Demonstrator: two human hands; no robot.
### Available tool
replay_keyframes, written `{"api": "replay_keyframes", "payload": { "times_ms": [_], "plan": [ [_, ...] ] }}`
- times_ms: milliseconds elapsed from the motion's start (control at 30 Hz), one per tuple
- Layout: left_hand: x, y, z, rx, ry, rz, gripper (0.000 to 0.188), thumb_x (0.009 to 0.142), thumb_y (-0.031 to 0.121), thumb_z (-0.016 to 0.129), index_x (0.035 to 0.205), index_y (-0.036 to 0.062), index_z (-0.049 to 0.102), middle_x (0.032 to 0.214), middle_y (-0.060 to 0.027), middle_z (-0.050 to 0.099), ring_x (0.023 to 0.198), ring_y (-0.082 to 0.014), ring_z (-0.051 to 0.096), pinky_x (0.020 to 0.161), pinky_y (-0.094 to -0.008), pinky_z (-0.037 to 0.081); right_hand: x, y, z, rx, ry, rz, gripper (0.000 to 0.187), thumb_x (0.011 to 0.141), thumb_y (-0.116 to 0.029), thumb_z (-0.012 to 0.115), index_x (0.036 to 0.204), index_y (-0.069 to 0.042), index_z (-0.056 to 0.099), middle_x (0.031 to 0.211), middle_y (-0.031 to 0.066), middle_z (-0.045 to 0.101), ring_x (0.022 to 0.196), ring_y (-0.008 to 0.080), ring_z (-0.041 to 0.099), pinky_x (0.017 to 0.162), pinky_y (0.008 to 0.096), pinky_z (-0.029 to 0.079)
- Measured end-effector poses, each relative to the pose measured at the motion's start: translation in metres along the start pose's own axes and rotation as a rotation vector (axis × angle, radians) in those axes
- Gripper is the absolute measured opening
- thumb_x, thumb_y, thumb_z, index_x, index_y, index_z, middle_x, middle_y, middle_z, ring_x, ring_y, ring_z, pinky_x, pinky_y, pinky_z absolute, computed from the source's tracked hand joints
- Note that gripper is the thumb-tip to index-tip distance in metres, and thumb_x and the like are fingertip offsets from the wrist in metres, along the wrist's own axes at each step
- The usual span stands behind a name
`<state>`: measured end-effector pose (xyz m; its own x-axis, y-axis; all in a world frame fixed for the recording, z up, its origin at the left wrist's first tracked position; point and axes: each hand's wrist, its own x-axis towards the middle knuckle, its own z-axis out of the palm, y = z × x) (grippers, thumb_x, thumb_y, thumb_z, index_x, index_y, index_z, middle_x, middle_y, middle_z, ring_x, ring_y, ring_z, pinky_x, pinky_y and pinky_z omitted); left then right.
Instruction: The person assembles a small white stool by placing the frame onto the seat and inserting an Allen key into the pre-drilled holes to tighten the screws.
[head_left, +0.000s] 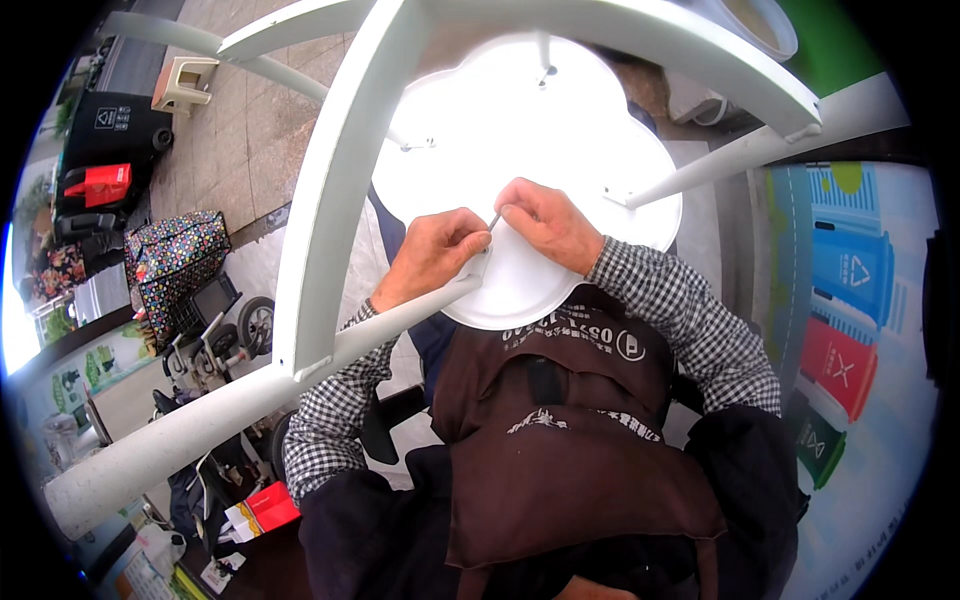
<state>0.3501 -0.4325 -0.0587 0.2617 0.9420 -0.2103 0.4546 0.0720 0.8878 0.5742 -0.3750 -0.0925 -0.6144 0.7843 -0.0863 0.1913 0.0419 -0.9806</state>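
Note:
A white stool lies upside down on my lap, its flower-shaped seat point(540, 140) underside up and its round white legs point(230, 410) rising toward me. Where the near left leg meets the seat, my left hand point(428, 258) has thumb and forefinger pinched together beside the joint. From the right, my right hand point(552, 226) closes its fingers at the upper end of a thin grey metal rod point(494, 222), perhaps a hex key. That rod stands between both hands, its lower end close to the left fingertips. Small screws point(545, 75) show at the other leg joints.
Curved white stool braces point(335, 190) arch across the view near me. At left on the pavement are a small beige stool point(183, 84), a dark wheeled bin point(115, 130), a dotted bag point(178, 262) and a wheeled cart point(215, 340). A panel with printed bins point(850, 270) stands at right.

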Motion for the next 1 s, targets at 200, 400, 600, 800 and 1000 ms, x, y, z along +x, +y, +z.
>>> {"api": "replay_keyframes", "payload": {
  "times_ms": [200, 400, 600, 800, 1000],
  "plan": [
    [-0.001, 0.013, -0.001, 0.110, -0.013, 0.039, 0.011, 0.097, 0.008, 0.071, 0.097, -0.0025, 0.070, 0.078, -0.0113, 0.070, 0.068, -0.0166, 0.064, 0.064, -0.0320, 0.053, -0.002, 0.000, 0.001, 0.013, 0.031, -0.058, 0.017, 0.102, -0.014, 0.055, 0.106, 0.000, 0.063, 0.078, 0.0066, 0.063, 0.071, 0.0129, 0.056, 0.066, 0.0310, 0.048],
    [-0.001, 0.002, -0.002, 0.190, 0.019, 0.131, 0.010, 0.096, 0.008, 0.073, 0.098, -0.0006, 0.068, 0.076, -0.0088, 0.071, 0.063, -0.0154, 0.065, 0.061, -0.0314, 0.053, 0.000, 0.001, 0.001, 0.021, 0.021, -0.075, 0.016, 0.102, -0.014, 0.055, 0.107, -0.001, 0.062, 0.079, 0.0068, 0.063, 0.071, 0.0132, 0.057, 0.066, 0.0308, 0.048],
    [-0.002, 0.006, -0.004, 0.229, 0.000, 0.138, 0.012, 0.096, 0.008, 0.073, 0.096, -0.0007, 0.065, 0.071, -0.0086, 0.067, 0.059, -0.0154, 0.061, 0.057, -0.0322, 0.050, -0.002, -0.005, -0.002, 0.012, 0.001, -0.039, 0.013, 0.102, -0.012, 0.056, 0.108, -0.003, 0.063, 0.083, 0.0027, 0.061, 0.077, 0.0102, 0.055, 0.072, 0.0277, 0.048],
    [0.004, 0.026, -0.007, 0.173, -0.103, 0.084, 0.014, 0.096, 0.008, 0.071, 0.093, -0.0010, 0.061, 0.065, -0.0071, 0.058, 0.056, -0.0136, 0.049, 0.054, -0.0319, 0.042, -0.002, 0.003, -0.007, 0.012, -0.064, -0.018, 0.012, 0.099, -0.008, 0.056, 0.107, -0.003, 0.063, 0.080, 0.0005, 0.058, 0.074, 0.0078, 0.052, 0.069, 0.0261, 0.045],
    [0.011, 0.015, -0.006, 0.076, -0.159, 0.057, 0.011, 0.097, 0.006, 0.067, 0.102, 0.0000, 0.059, 0.064, -0.0035, 0.056, 0.057, -0.0106, 0.049, 0.054, -0.0295, 0.042, 0.002, 0.008, 0.002, 0.034, 0.017, -0.096, 0.017, 0.098, -0.010, 0.054, 0.111, -0.004, 0.063, 0.065, 0.0003, 0.050, 0.061, 0.0091, 0.046, 0.059, 0.0301, 0.041]
  ]
}}
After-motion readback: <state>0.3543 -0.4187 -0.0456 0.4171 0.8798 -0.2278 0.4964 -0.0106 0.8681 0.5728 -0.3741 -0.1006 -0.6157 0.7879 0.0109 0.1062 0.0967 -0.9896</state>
